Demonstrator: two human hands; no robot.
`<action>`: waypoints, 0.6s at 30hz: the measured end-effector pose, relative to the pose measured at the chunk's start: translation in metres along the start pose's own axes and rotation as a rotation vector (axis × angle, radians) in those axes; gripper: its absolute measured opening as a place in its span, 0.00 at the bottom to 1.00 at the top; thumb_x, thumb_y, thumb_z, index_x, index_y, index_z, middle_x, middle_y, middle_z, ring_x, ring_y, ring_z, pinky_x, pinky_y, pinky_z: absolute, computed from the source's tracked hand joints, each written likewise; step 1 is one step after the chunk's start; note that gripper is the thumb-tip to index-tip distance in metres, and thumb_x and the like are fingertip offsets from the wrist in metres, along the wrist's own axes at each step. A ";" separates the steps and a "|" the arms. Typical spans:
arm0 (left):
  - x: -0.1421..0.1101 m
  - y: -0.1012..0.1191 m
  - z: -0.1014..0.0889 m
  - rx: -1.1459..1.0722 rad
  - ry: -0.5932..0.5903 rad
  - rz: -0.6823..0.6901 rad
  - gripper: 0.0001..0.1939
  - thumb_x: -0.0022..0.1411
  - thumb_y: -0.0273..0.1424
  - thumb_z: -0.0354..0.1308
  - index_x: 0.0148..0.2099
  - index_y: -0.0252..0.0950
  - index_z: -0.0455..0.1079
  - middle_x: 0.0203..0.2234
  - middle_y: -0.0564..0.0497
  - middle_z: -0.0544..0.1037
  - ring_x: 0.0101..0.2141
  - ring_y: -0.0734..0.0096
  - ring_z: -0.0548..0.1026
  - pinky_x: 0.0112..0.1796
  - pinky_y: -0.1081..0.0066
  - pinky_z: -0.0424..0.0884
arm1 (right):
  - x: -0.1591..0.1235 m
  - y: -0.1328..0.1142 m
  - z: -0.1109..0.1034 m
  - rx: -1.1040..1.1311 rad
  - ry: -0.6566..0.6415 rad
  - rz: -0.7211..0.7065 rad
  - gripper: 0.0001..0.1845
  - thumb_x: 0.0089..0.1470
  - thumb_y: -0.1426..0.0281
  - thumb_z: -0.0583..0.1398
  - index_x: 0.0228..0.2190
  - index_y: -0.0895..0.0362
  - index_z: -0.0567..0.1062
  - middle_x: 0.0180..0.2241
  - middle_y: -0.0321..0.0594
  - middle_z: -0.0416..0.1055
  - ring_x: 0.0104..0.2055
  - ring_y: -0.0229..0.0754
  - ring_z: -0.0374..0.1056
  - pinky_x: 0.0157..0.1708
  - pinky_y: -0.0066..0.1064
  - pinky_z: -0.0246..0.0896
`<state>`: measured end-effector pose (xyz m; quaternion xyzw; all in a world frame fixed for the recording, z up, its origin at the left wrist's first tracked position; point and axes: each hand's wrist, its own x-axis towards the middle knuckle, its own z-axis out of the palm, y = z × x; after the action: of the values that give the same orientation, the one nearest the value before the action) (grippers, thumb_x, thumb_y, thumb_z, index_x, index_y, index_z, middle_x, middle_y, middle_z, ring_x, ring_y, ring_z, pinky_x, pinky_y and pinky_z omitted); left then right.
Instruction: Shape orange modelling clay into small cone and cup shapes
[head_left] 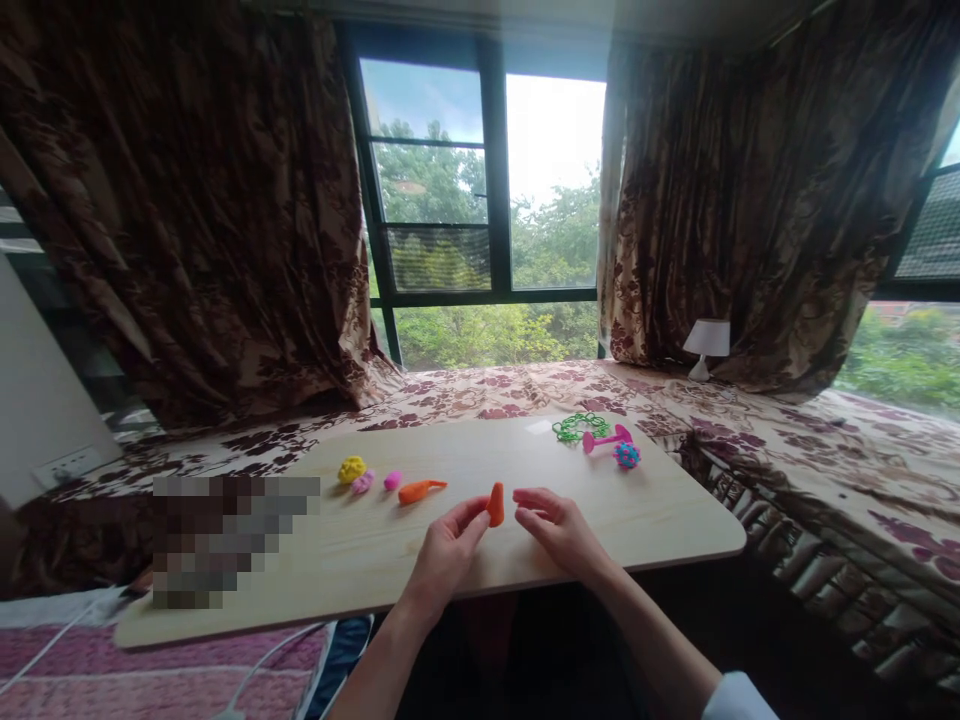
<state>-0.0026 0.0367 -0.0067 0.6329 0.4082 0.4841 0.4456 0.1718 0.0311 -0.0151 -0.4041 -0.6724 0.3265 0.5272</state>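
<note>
Between the thumb and fingers of my left hand (444, 552) stands a small orange cone-shaped lump of modelling clay (496, 505), narrow end up. My right hand (559, 532) is just right of it, apart from it, with thumb and fingers spread and nothing in them. On the table left of my hands lies a larger orange clay piece (414, 493) with a thin tail. Beyond that are a pink lump (392, 481), a lilac lump (363, 483) and a yellow lump (351, 468) with a rough surface.
The pale wooden table (480, 450) has rounded corners. At its back right sit a green stringy ring (574, 430), a pink dumbbell-shaped toy (609, 439) and a blue knobbly ball (627, 456). A white lamp (707, 340) stands on the windowsill. The table's left end is partly blurred out.
</note>
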 end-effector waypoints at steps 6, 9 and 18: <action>-0.002 -0.010 -0.002 0.373 0.027 0.175 0.16 0.53 0.37 0.53 0.43 0.40 0.70 0.39 0.50 0.75 0.43 0.66 0.69 0.46 0.68 0.62 | 0.015 0.004 0.023 0.066 0.010 -0.023 0.12 0.51 0.65 0.56 0.32 0.58 0.76 0.35 0.41 0.72 0.38 0.41 0.68 0.37 0.30 0.62; -0.004 -0.011 -0.001 0.625 0.078 0.225 0.14 0.52 0.37 0.53 0.40 0.40 0.71 0.32 0.50 0.75 0.39 0.64 0.68 0.42 0.66 0.63 | 0.015 0.008 0.026 0.042 0.006 -0.032 0.11 0.51 0.67 0.56 0.31 0.58 0.76 0.33 0.40 0.72 0.35 0.40 0.68 0.35 0.28 0.62; -0.005 -0.015 -0.002 0.839 0.078 0.250 0.13 0.55 0.39 0.49 0.36 0.41 0.72 0.26 0.51 0.73 0.34 0.65 0.67 0.39 0.67 0.61 | 0.017 0.013 0.028 -0.029 0.009 0.013 0.15 0.51 0.64 0.55 0.39 0.57 0.74 0.35 0.41 0.73 0.38 0.41 0.67 0.37 0.31 0.62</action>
<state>-0.0064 0.0363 -0.0222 0.7848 0.5063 0.3501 0.0723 0.1449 0.0519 -0.0248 -0.4173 -0.6721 0.3184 0.5222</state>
